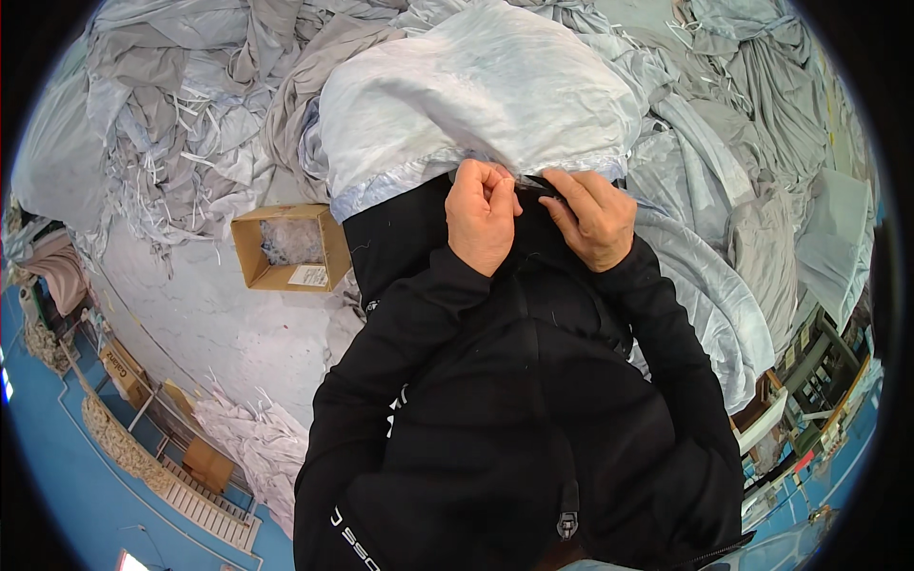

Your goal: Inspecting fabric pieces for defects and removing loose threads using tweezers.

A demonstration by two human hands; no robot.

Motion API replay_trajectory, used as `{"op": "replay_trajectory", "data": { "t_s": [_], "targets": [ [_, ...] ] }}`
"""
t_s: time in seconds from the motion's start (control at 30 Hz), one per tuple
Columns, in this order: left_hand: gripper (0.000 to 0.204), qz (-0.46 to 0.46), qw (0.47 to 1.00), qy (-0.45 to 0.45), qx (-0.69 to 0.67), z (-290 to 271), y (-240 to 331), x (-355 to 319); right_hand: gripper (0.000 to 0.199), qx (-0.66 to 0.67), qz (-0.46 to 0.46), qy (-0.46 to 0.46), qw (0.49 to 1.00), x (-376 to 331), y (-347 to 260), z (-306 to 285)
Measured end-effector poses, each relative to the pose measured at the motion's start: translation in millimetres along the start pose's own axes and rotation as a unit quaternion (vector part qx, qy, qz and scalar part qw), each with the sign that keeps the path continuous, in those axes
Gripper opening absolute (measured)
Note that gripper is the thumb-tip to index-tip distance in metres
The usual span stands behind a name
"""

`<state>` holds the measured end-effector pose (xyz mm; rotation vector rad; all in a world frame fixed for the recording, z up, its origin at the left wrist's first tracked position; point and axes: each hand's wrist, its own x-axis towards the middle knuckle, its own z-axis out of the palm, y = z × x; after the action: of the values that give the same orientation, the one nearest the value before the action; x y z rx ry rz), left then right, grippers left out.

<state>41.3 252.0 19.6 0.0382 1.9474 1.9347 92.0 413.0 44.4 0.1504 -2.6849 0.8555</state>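
At the far left of the frame a blue floor curves along the rim, with a white slatted rack lying on it near the lower left. Above that, grey fabric scraps with loose white strips are heaped across the upper left. Just right of them, at centre left, sits an open cardboard box with a pale label on its near side and something crumpled and translucent inside (too blurred to tell what).

In the upper centre lies a bulging pale grey-white fabric bundle, its hemmed lower edge touching both hands. The left hand is closed in a fist at that edge, fingertips pinched together on the fabric hem. Right beside it, the right hand has its fingers curled and pressed together, gripping the same edge along with a small dark thing, which is mostly hidden, so I cannot tell what it is. The two hands nearly touch. Both black sleeves come up from the lower centre, over the person's black jacket.

To the right, more pale blue-grey cloth drapes down the upper and middle right, and a wooden frame shows at the lower right.
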Motion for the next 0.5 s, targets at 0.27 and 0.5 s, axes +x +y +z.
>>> {"op": "replay_trajectory", "data": {
  "t_s": [0.27,0.5],
  "targets": [
    [0.012,0.035,0.999,-0.008,-0.011,1.5,2.9,-7.4,0.038,0.013,0.030,0.015,0.999,-2.7,-9.3,6.2],
    [0.013,0.053,0.998,-0.010,-0.026,4.9,5.0,-8.9,0.033,0.033,0.031,0.031,0.998,-1.3,-8.0,9.8]
  ]
}}
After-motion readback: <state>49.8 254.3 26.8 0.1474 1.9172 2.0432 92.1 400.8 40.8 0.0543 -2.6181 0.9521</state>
